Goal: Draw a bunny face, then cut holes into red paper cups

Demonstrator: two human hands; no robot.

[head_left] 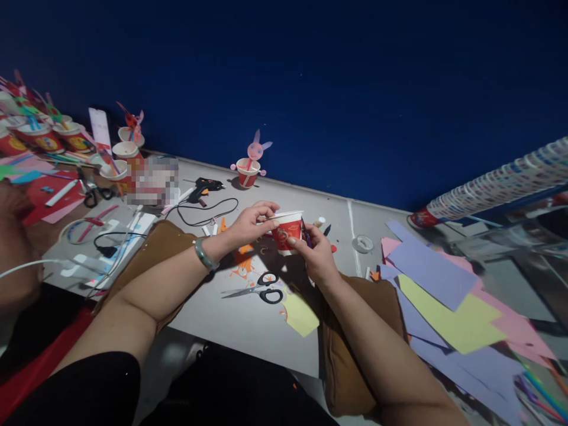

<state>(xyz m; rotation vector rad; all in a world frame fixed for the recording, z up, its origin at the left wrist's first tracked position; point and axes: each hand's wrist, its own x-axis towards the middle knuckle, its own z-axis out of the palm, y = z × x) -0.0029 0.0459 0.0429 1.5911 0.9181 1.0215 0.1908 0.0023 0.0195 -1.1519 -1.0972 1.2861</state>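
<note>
A red paper cup with a white rim is held upright above the table between my two hands. My left hand grips its left side near the rim, thumb in front. From the right, my right hand closes on the cup, with its thumb low on the front. Something dark purple shows between the right fingers and the cup; I cannot make out its kind. Below the cup lie black-handled scissors, orange paper scraps and a yellow paper piece.
A rabbit-decorated cup stands by the blue wall, near a black glue gun and its cord. Brown cushions lie under my forearms. Coloured paper and a long stack of cups are at right. Another person's arm is at left.
</note>
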